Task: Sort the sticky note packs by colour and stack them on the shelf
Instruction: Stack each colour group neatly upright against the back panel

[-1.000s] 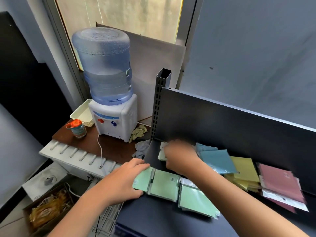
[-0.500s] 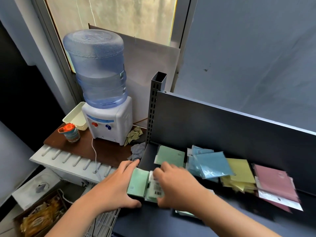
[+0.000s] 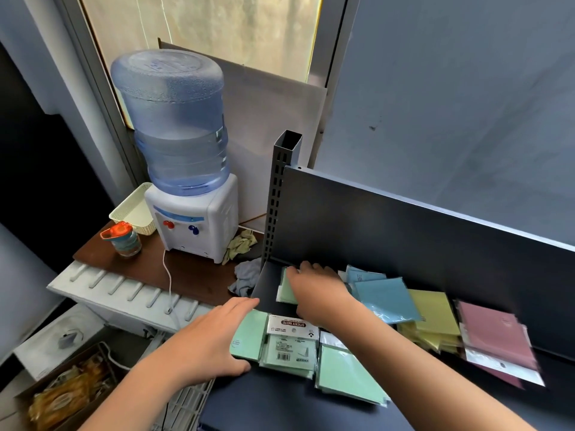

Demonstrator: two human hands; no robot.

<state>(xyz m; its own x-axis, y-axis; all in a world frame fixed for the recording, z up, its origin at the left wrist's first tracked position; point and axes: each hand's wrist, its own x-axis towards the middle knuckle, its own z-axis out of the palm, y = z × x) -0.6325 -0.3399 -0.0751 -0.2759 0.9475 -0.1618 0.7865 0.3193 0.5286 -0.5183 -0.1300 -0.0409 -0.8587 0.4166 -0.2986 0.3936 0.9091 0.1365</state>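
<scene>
- Head view: I see my left hand [image 3: 207, 342] lying with straight fingers on the loose green packs [image 3: 287, 346] at the front of the dark shelf [image 3: 273, 402], thumb at their near edge.
- My right hand [image 3: 317, 283] reaches to the back left corner and rests on a green stack [image 3: 287, 290]; whether its fingers grip, I cannot tell.
- Blue packs [image 3: 385, 298], yellow packs [image 3: 432, 318] and pink packs [image 3: 494, 340] lie in a row to the right.
- A water dispenser [image 3: 189, 213] stands left of the shelf.
</scene>
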